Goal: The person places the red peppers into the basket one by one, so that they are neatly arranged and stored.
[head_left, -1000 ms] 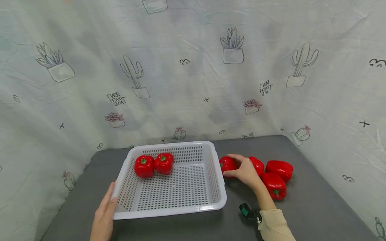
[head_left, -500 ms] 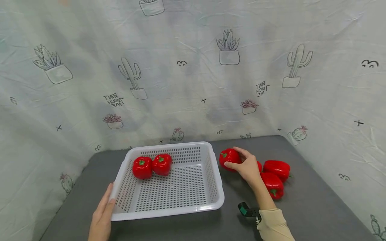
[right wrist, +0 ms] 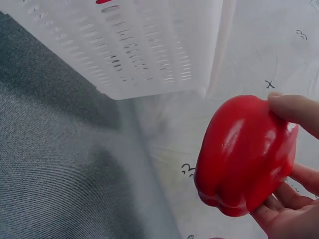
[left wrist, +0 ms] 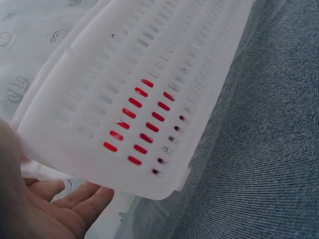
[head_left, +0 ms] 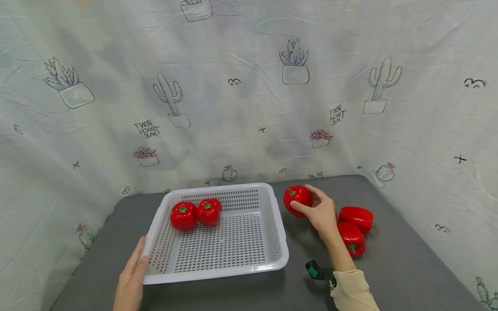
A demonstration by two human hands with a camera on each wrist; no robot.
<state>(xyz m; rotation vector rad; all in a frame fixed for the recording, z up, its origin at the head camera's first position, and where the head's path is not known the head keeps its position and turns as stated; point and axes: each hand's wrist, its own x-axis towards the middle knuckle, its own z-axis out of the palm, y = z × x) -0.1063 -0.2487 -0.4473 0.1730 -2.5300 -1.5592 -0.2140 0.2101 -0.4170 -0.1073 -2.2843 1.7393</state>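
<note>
A red bell pepper [right wrist: 244,154] is gripped between the thumb and fingers of my right hand [head_left: 323,214], raised just right of the basket. In the head view its green stem faces up and left. My left hand [head_left: 130,276] rests against the left side of the white plastic basket [head_left: 218,273], fingers extended along the rim and thumb near the front corner. The left wrist view shows those fingers [left wrist: 92,204] loosely bent beside the basket's end wall. Inside the basket, at the back left, two red bell peppers [head_left: 184,216] sit side by side.
More red bell peppers [head_left: 355,219] lie on the grey table [head_left: 393,276] to the right, one mostly hidden behind my right hand. A black strap with a green patch [head_left: 317,270] shows at my right wrist. A cactus-print cloth [head_left: 249,103] hangs behind the table.
My right hand has lifted the bell pepper from the table beside the basket, moving it up and slightly right. My left hand stays at the basket's left side.
</note>
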